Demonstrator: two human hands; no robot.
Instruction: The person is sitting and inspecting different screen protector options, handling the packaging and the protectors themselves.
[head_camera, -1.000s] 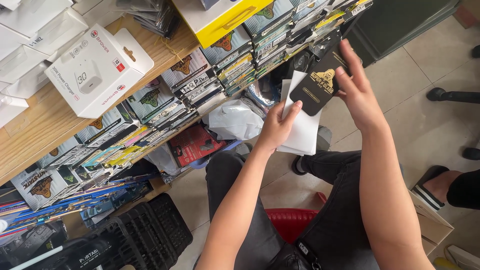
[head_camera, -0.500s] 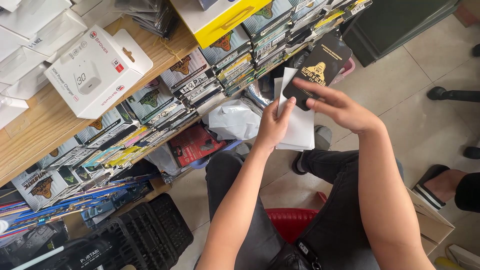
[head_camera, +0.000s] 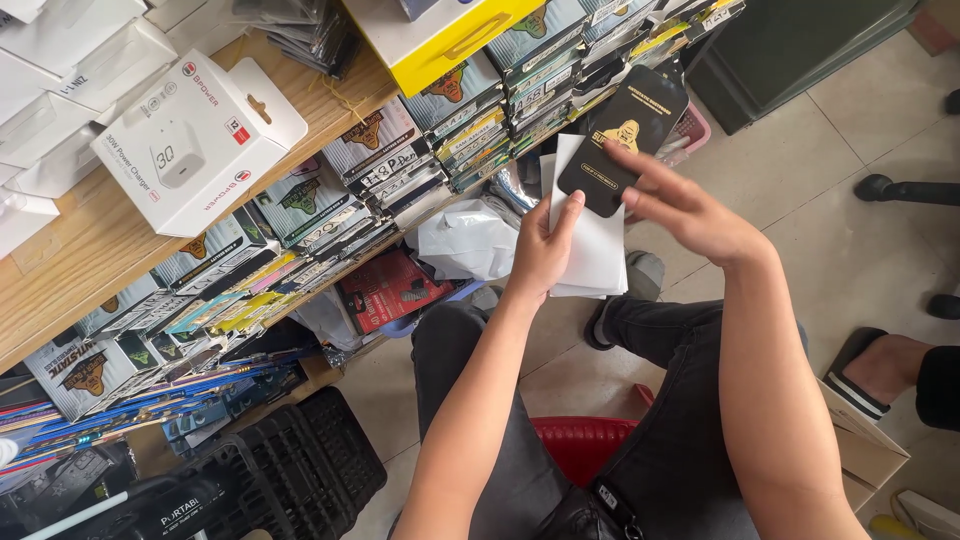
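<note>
Sorting flat phone-accessory packs, seated beside a stocked shelf.

Pinching a black pack with gold print (head_camera: 618, 140) between the closed fingers of the right hand (head_camera: 690, 215), tilted up over a sheaf of white flat packets (head_camera: 592, 245), probably for laying on top; clamping that sheaf in the shut grip of the left hand (head_camera: 540, 250), thumb across its face, above the lap. Crowding the wooden shelf (head_camera: 90, 250) alongside: rows of slim packs on edge (head_camera: 420, 150), spines outward for reading; a white charger box with hang tab (head_camera: 195, 140) lying flat above; a yellow box (head_camera: 440, 35) overhanging the rows.
</note>
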